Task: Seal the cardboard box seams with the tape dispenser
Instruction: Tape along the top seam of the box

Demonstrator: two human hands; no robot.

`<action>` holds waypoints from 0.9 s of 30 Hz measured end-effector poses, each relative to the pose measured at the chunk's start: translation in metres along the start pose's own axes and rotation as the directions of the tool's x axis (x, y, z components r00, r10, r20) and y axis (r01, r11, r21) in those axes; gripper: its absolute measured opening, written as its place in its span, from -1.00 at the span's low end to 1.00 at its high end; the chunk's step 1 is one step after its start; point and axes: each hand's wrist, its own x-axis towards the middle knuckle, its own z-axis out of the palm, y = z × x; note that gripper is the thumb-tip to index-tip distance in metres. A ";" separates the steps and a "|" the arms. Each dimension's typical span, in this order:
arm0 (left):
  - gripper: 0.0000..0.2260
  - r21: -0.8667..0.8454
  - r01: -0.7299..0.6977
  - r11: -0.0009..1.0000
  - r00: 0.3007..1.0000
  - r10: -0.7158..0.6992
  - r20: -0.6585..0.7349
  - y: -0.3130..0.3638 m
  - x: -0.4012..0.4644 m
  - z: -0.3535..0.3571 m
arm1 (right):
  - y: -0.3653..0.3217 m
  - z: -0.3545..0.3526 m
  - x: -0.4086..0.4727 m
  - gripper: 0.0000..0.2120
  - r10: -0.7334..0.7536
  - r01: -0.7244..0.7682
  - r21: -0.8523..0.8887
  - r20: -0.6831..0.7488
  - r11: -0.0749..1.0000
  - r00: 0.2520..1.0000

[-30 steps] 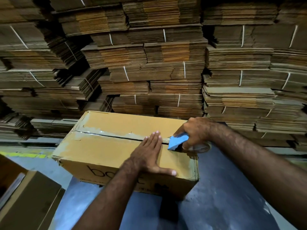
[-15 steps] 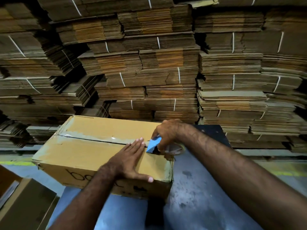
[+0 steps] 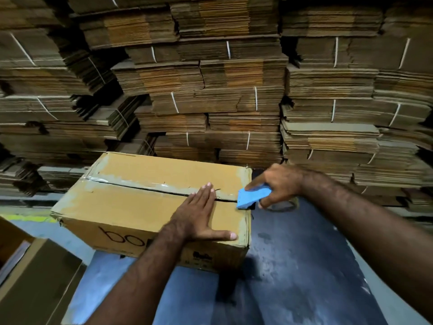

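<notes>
I see the left hand (image 3: 199, 216) flat on the cardboard box (image 3: 131, 207) top, fingers together, thumb splayed, while the right hand (image 3: 278, 184) grips the blue tape dispenser (image 3: 251, 198) at the seam's right end on the blue table (image 3: 304, 266).

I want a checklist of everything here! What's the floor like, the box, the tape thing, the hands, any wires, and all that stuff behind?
Surface: blue floor, scuffed and patchy.
Job's things: cardboard box sits on the floor, top flaps closed, centre seam dark along its length, shiny tape at its far end. Blue tape dispenser sits at the seam's right end, at the box edge.
Clutter: another brown box at lower left, partly in view.
Grippers: left hand lies flat on the box top, fingers straight, beside the seam. Right hand grips the tape dispenser.
Cables: nothing seen.
Surroundings: tied bundles of flattened cardboard stacked high behind the box.
</notes>
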 end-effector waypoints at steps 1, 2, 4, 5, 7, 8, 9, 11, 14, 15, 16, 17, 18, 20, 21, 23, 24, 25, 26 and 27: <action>0.25 0.008 0.002 1.000 1.000 -0.002 -0.016 0.002 -0.001 0.000 | -0.002 0.003 0.002 -0.40 0.015 -0.015 -0.007 -0.002 1.000 1.000; 0.24 0.012 0.004 1.000 0.999 -0.004 -0.032 0.005 -0.002 -0.001 | -0.002 0.006 0.003 -0.39 0.020 -0.020 -0.007 -0.004 1.000 1.000; 0.21 0.023 -0.034 0.999 0.998 0.035 -0.048 0.018 0.002 -0.002 | 0.000 0.008 -0.001 -0.40 0.016 -0.016 -0.007 -0.003 1.000 1.000; 0.20 0.026 -0.067 0.997 0.996 0.068 -0.052 0.027 0.006 -0.001 | 0.001 0.008 -0.002 -0.40 0.012 -0.012 -0.008 -0.005 1.000 1.000; 0.18 0.005 -0.105 0.994 0.993 0.105 -0.058 0.044 0.015 -0.001 | 0.002 0.009 -0.003 -0.40 0.007 -0.007 -0.013 -0.016 1.000 1.000; 0.17 -0.009 -0.099 0.995 0.993 0.099 -0.066 0.049 0.019 0.000 | 0.001 0.010 -0.002 -0.40 0.005 -0.005 -0.012 -0.020 1.000 1.000; 0.15 -0.013 -0.088 0.996 0.993 0.087 -0.082 0.052 0.023 0.000 | 0.001 0.011 -0.001 -0.39 0.003 -0.004 -0.012 -0.027 1.000 1.000; 0.14 0.005 -0.085 0.996 0.991 0.085 -0.101 0.051 0.024 0.002 | 0.003 0.013 -0.002 -0.38 0.003 -0.003 -0.008 -0.041 1.000 0.999; 0.17 0.043 -0.123 0.991 0.988 0.127 -0.093 0.052 0.012 0.010 | 0.006 0.018 -0.004 -0.38 0.019 -0.019 0.006 -0.048 1.000 0.999; 0.18 0.059 -0.124 0.991 0.986 0.129 -0.103 0.054 0.007 0.012 | 0.006 0.020 -0.004 -0.38 0.021 -0.021 0.006 -0.046 1.000 0.999; 0.19 0.063 -0.114 0.991 0.986 0.121 -0.115 0.057 0.004 0.013 | 0.008 0.023 -0.003 -0.37 0.025 -0.025 0.011 -0.044 1.000 0.999; 0.19 0.048 -0.098 0.994 0.987 0.103 -0.122 0.059 0.005 0.013 | 0.010 0.026 -0.002 -0.35 0.026 -0.025 0.019 -0.048 1.000 0.999; 0.19 0.022 -0.081 0.996 0.989 0.083 -0.124 0.060 0.007 0.012 | 0.013 0.029 0.000 -0.33 0.025 -0.024 0.026 -0.058 0.999 0.998; 0.19 -0.004 -0.063 0.998 0.990 0.062 -0.125 0.063 0.014 0.010 | 0.020 0.035 0.001 -0.31 0.036 -0.034 0.030 -0.078 0.999 0.996; 0.19 0.008 -0.063 0.998 0.990 0.064 -0.128 0.064 0.017 0.010 | 0.023 0.038 0.001 -0.31 0.041 -0.039 0.034 -0.086 0.999 0.995; 0.18 0.044 -0.061 0.997 0.989 0.066 -0.132 0.063 0.019 0.012 | 0.028 0.043 -0.001 -0.29 0.037 -0.031 0.060 -0.099 0.998 0.994; 0.16 0.050 -0.057 0.997 0.990 0.063 -0.128 0.062 0.020 0.014 | 0.031 0.046 -0.004 -0.29 0.025 -0.017 0.083 -0.102 0.996 0.994; 0.15 0.047 -0.054 0.997 0.991 0.060 -0.119 0.062 0.019 0.016 | 0.034 0.047 -0.007 -0.28 0.007 0.004 0.109 -0.108 0.994 0.994; 0.13 0.046 -0.058 0.997 0.992 0.063 -0.110 0.061 0.018 0.017 | 0.038 0.049 -0.013 -0.27 -0.010 0.026 0.136 -0.116 0.990 0.993; 0.13 0.050 -0.066 0.997 0.992 0.070 -0.105 0.061 0.018 0.017 | 0.043 0.051 -0.020 -0.27 -0.019 0.040 0.161 -0.131 0.986 0.991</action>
